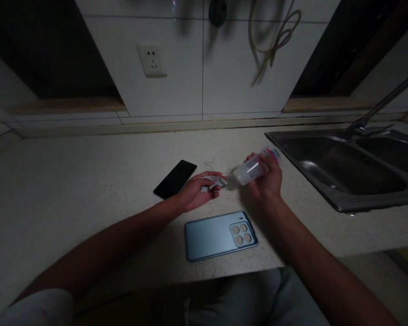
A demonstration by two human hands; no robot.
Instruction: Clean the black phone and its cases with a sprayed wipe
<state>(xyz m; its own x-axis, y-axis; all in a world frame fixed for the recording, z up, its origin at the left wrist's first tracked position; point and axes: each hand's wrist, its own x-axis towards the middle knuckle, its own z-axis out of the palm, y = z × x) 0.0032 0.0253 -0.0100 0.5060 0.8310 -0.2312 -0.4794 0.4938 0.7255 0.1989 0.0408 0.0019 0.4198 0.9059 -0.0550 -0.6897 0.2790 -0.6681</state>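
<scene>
My right hand (pixel 267 181) is wrapped round a small clear bottle (pixel 251 168) with a pinkish end, tilted so its tip points left and down. My left hand (pixel 199 190) lies palm up on the counter, fingers curled on a small white folded wipe or cloth (pixel 216 182), right at the bottle's tip. A pale blue phone case (pixel 217 235), back up with its round camera cut-outs, lies near the counter's front edge below both hands. A black phone (pixel 175 178) lies face up just left of my left hand.
The speckled light countertop (pixel 71 190) runs left. A steel double sink (pixel 343 172) with a tap (pixel 381 106) sits at the right. On the tiled wall behind are a power socket (pixel 152 59) and a hanging cord (pixel 275 40).
</scene>
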